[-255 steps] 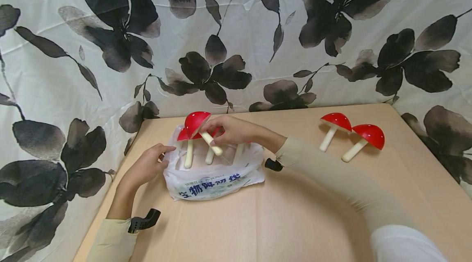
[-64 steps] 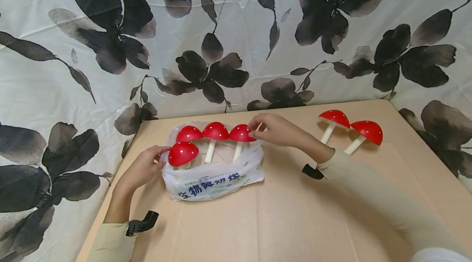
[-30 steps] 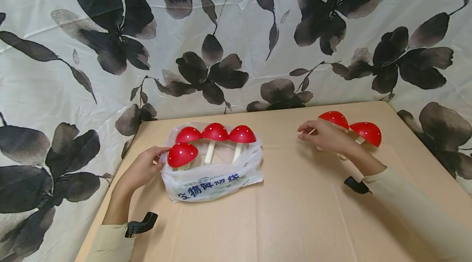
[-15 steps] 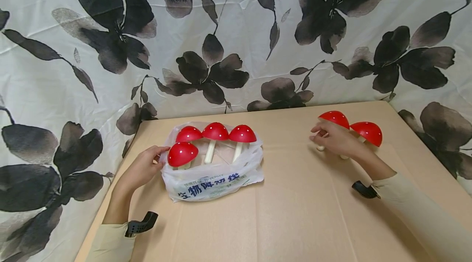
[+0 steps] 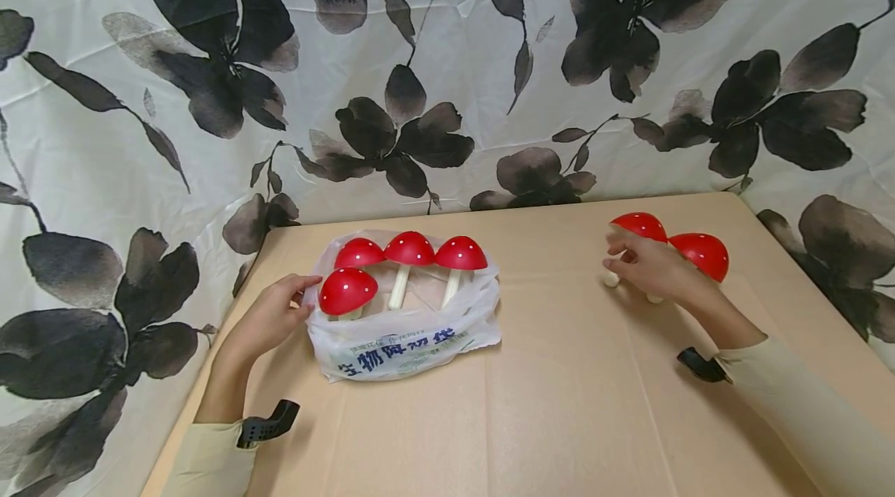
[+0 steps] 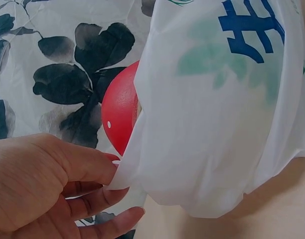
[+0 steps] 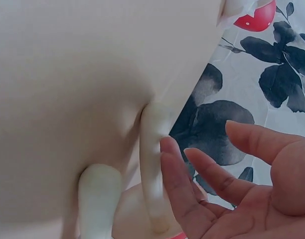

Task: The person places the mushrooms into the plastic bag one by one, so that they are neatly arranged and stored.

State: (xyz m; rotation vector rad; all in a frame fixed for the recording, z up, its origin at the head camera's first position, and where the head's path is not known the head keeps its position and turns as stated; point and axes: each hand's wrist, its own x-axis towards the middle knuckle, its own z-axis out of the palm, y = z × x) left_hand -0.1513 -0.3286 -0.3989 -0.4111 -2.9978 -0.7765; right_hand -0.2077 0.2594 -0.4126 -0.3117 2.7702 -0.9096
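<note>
My left hand (image 5: pixel 273 318) pinches the left edge of a white plastic bag (image 5: pixel 405 357) with blue printing; the left wrist view shows the thumb and a finger on the bag's edge. Several toy mushrooms with red, white-dotted caps lie in the bag's open mouth, among them a front-left mushroom (image 5: pixel 347 291). At the right, my right hand (image 5: pixel 650 268) is over two more toy mushrooms, a left one (image 5: pixel 639 224) and a right one (image 5: pixel 705 255), partly hiding them. In the right wrist view its fingers are spread, fingertips right at one cream stem (image 7: pixel 153 164); the other stem (image 7: pixel 99 199) lies beside it.
The light wooden table (image 5: pixel 545 404) reaches to a white cloth backdrop (image 5: pixel 489 78) with dark flowers along its far and left sides. Bare tabletop lies between the bag and the two mushrooms at the right.
Earlier my right hand held a mushroom over the bag; that mushroom now lies at the bag's front left. The hand has moved right to the two loose mushrooms. The left hand stays at the bag.
</note>
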